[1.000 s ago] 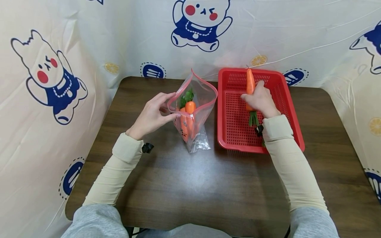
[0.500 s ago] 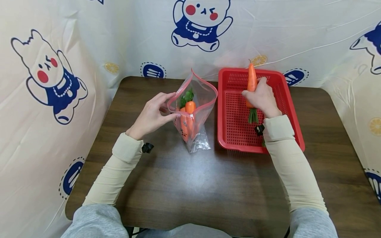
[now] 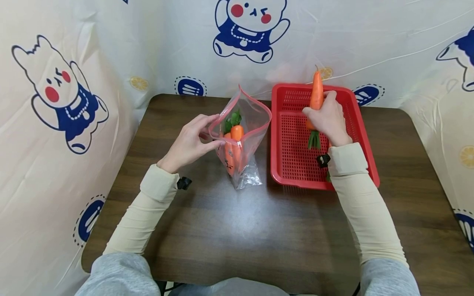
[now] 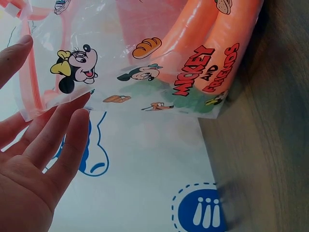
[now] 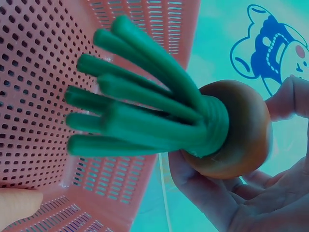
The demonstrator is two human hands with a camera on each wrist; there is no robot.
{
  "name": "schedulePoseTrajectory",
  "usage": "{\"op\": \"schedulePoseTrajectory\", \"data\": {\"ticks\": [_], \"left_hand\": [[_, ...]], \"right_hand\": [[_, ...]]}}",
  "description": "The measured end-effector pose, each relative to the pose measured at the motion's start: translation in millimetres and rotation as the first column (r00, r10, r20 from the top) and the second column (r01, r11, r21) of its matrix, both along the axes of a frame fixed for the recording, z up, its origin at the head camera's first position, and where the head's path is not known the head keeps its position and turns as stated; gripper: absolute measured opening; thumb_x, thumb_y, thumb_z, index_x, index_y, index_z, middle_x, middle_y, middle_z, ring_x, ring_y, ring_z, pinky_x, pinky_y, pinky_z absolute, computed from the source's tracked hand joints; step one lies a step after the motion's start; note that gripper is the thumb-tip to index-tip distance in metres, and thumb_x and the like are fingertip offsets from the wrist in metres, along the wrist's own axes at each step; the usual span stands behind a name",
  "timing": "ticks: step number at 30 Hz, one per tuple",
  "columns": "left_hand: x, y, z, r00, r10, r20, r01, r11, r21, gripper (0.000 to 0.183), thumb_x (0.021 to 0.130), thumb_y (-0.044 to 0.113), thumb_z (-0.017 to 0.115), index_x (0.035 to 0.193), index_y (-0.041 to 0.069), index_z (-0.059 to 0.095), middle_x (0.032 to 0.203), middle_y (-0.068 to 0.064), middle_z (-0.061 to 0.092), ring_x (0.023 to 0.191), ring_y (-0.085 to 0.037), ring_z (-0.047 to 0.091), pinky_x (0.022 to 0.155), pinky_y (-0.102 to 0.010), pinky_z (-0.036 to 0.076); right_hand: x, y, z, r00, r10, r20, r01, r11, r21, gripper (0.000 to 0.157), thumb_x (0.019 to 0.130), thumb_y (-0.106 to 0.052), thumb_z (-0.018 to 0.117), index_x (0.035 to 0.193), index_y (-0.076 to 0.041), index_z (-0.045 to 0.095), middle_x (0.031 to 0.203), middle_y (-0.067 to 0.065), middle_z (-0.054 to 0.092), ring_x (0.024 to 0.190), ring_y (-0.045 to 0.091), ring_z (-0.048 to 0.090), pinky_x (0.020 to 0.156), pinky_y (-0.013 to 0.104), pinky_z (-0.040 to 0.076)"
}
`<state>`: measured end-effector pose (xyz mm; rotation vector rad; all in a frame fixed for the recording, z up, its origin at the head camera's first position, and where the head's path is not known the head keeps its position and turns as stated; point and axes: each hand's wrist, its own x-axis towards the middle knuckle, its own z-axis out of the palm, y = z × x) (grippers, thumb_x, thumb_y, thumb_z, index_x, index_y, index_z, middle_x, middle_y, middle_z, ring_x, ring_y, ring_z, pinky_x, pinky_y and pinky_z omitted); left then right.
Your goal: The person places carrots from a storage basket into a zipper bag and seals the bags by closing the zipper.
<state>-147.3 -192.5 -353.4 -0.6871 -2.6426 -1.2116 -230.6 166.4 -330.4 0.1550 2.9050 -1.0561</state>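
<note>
A clear zip bag [image 3: 251,177] with a pink rim stands gaping on the table, several orange carrots [image 3: 237,133] and some green leaves inside. My left hand [image 3: 189,143] holds its left side, thumb at the front of the rim and fingers along the edge; cartoon prints [image 4: 77,70] cover the bag in the left wrist view. Over the red basket my right hand [image 3: 328,118] grips a carrot [image 3: 317,91] by its thick end, tip pointing away and up. Its green stems [image 5: 149,96] fill the right wrist view's middle.
The red perforated basket [image 3: 275,160] stands right of the bag. Another carrot's green top [image 3: 328,176] shows in it, mostly hidden beneath my right wrist. A printed white cloth [image 3: 177,37] hangs behind the dark wooden table [image 3: 222,230].
My right hand has lifted the carrot up and slightly away, its tip now above the basket's back rim. The left hand and the bag have stayed in place.
</note>
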Motion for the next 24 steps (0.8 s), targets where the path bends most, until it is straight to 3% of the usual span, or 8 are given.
{"op": "schedulePoseTrajectory", "data": {"ticks": [15,24], "left_hand": [[0.4,-0.4,0.2,1.000,0.003,0.007,-0.003,1.000,0.002,0.069,0.075,0.013,0.083,0.136,0.007,0.052,0.115,-0.008,0.059,0.085,-0.018,0.061,0.078,-0.036,0.058],[1.2,-2.6,-0.2,1.000,0.008,-0.002,-0.008,1.000,-0.003,0.069,0.076,0.014,0.083,0.136,0.006,0.052,0.117,-0.009,0.059,0.084,-0.019,0.061,0.076,-0.039,0.058]], "right_hand": [[1.6,-1.7,10.1,0.995,-0.043,-0.087,0.033,0.992,-0.118,0.064,0.085,-0.038,0.053,0.139,-0.013,0.029,0.107,0.005,0.052,0.086,0.021,0.057,0.070,0.029,0.047],[4.6,-3.1,16.4,0.991,-0.043,-0.125,0.019,0.983,-0.181,0.061,0.086,-0.034,0.053,0.139,-0.014,0.029,0.123,0.009,0.052,0.090,0.019,0.057,0.073,0.026,0.048]]}}
